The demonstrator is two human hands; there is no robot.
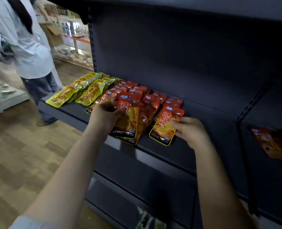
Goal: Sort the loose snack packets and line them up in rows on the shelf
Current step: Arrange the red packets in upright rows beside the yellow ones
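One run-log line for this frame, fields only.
left hand: grips red packet | right hand: pinches second red packet | yellow packets: rows at left | shelf: red rows unfinished

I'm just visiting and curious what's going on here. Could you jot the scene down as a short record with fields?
place: dark shelf in a shop
left hand: holds a red packet at the front of a red row
right hand: pinches another red packet lying at the shelf's front
yellow packets: two rows at the shelf's left end
red rows: right of the yellow ones
bystander: standing at left
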